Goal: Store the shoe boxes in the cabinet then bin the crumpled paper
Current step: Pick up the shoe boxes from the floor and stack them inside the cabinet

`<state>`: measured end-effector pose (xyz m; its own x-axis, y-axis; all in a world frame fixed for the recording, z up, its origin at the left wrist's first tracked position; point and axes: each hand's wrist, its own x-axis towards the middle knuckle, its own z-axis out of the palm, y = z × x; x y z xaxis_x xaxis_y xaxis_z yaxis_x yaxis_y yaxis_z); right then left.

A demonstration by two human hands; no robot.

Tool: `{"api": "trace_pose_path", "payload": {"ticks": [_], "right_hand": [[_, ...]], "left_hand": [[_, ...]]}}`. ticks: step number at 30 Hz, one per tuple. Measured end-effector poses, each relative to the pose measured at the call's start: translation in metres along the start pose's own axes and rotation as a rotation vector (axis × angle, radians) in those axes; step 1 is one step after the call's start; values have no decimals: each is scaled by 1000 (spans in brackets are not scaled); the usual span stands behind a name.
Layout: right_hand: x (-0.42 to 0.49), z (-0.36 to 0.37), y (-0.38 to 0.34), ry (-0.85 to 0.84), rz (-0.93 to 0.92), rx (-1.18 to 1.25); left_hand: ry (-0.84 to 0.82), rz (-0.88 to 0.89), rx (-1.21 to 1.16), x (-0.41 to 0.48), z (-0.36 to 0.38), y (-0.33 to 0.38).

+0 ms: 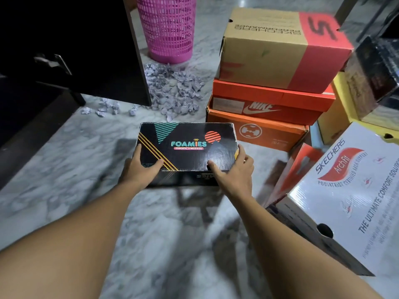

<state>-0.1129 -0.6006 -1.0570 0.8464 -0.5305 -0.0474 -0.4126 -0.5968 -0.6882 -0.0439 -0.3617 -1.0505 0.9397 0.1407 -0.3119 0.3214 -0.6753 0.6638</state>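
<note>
A: In the middle of the head view is the black Foamies box [187,145]. Both hands have it. The left hand [140,169] grasps its near left corner, with the thumb on the lid. The right hand [233,171] grasps the near right corner in the same way.

B: Is it lifted from the marble floor [64,160]?

A: I cannot tell; a shadow lies under it. I judge that the step in hand is storing this box, and that the paper comes after.

B: Where is the cabinet [19,100]?

A: Left of the box and farther away. It is dark, and its door [97,35] stands open. The next move calls for carrying the box to the left, level, around the door's edge.

B: Is there room?

A: Left of the box, yes, the marble is open. Right of the box a stack of three boxes [269,104] stands close, and the white Skechers box [345,201] lies nearer to the person. Behind the box is the crumpled paper [174,89], with some pieces just beside the door's lower edge. Behind that stands the pink basket [170,29].
</note>
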Motion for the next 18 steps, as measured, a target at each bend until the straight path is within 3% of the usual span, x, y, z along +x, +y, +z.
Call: {"api": "trace_pose_path", "payload": {"ticks": [7,18], "right_hand": [[-10,3,19,-159,121,406],[-10,13,13,-165,-38,359]], "left_hand": [[15,-23,-75,-6,-14,-21],[89,-50,-95,-22,-21,-23]]}}
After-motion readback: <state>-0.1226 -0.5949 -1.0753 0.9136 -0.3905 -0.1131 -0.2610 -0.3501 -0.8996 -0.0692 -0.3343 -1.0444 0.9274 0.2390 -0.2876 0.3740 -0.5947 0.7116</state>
